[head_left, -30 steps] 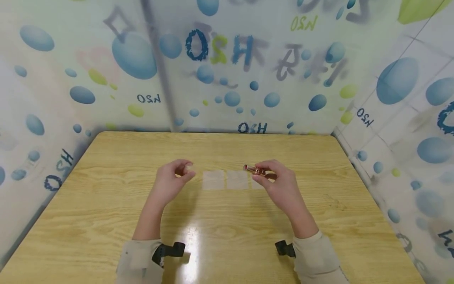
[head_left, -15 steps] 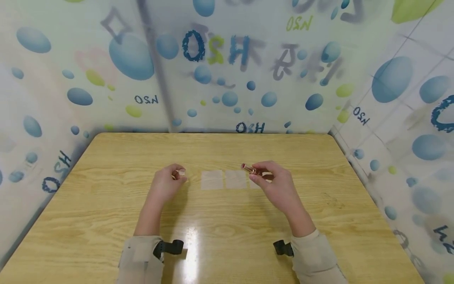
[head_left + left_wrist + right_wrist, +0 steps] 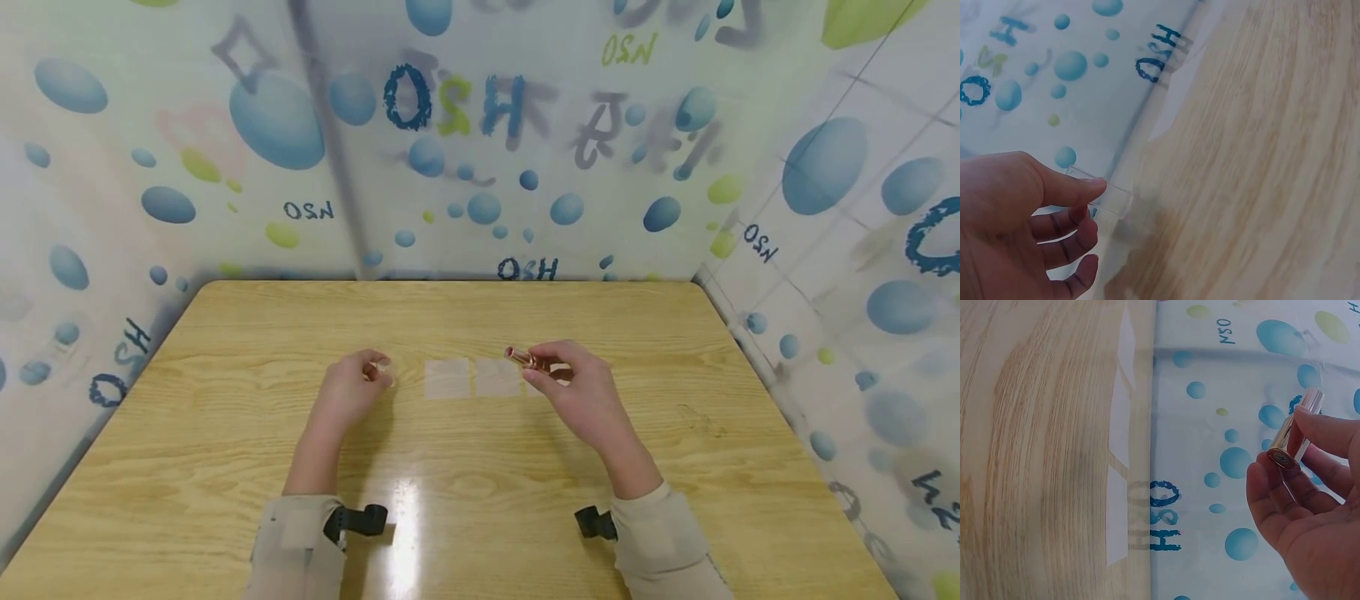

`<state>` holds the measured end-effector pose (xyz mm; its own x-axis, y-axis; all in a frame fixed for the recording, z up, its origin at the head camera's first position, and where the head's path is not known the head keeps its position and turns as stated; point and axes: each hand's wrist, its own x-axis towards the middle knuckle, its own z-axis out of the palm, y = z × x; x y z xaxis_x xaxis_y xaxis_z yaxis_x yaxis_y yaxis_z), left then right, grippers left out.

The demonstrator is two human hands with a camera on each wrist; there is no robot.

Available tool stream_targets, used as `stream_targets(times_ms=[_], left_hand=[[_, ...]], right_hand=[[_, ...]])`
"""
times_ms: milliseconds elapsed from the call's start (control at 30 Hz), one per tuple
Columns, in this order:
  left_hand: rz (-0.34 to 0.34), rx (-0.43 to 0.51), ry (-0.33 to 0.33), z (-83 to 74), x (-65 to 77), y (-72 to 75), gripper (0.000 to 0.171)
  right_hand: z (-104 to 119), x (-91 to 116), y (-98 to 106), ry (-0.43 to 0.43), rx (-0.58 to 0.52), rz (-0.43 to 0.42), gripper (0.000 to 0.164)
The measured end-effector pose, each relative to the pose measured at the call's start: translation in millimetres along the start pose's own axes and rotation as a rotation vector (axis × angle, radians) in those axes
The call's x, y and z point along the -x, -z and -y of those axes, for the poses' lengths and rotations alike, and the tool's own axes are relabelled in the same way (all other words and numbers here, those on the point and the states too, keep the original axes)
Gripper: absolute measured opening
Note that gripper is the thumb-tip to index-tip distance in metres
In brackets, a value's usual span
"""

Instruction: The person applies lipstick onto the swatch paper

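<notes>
My left hand [image 3: 351,390] pinches a small clear cap [image 3: 1115,200] between thumb and forefinger, over the table left of the paper squares. In the left wrist view it is transparent and straight-sided, its other fingers loosely curled below. My right hand [image 3: 588,396] grips a shiny rose-gold lipstick tube [image 3: 519,357], tilted, with one end pointing left and away. The right wrist view shows the thumb on the tube's side and a round marking on its base [image 3: 1282,457]. Both hands are raised above the tabletop and apart.
Thin pale squares lie in a row on the wooden table [image 3: 480,467]: a left one [image 3: 446,380], a middle one [image 3: 497,378] and a third partly behind my right hand. A patterned sheet [image 3: 480,167] with blue bubbles hangs behind and at both sides.
My left hand has drawn back slightly to the left with the clear cap. The right hand has shifted a little left, and the lipstick tube has turned slightly.
</notes>
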<state>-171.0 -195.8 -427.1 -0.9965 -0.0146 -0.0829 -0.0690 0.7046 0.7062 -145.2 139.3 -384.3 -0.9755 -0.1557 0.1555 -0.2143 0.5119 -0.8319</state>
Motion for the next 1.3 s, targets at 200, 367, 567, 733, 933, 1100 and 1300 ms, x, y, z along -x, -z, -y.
stream_targets(times_ms=[200, 367, 567, 733, 933, 1100, 1300], left_hand=[[0.038, 0.032, 0.018, 3.8, 1.8, -1.0, 0.036], [0.060, 0.046, 0.020, 5.5, 2.9, -0.8, 0.036], [0.057, 0.025, 0.028, 4.3, 3.6, 2.4, 0.044], [0.030, 0.001, 0.045, -3.3, 8.3, 9.2, 0.052], [0.000, -0.003, 0.001, -22.2, 14.1, 16.6, 0.054], [-0.058, 0.027, -0.035, -40.9, 19.5, 20.5, 0.052], [-0.076, 0.140, -0.091, -63.8, 27.9, 17.1, 0.048]], right_hand=[[0, 1, -1, 0.004, -0.003, -0.003, 0.031], [0, 2, -1, -0.007, -0.003, 0.003, 0.031], [0, 2, -1, -0.003, -0.005, -0.002, 0.032], [1, 1, -2, 0.018, -0.010, -0.002, 0.033], [2, 2, -2, 0.008, -0.008, -0.008, 0.033], [5, 4, -1, 0.012, -0.006, -0.010, 0.033], [6, 6, -2, 0.026, -0.020, -0.018, 0.032]])
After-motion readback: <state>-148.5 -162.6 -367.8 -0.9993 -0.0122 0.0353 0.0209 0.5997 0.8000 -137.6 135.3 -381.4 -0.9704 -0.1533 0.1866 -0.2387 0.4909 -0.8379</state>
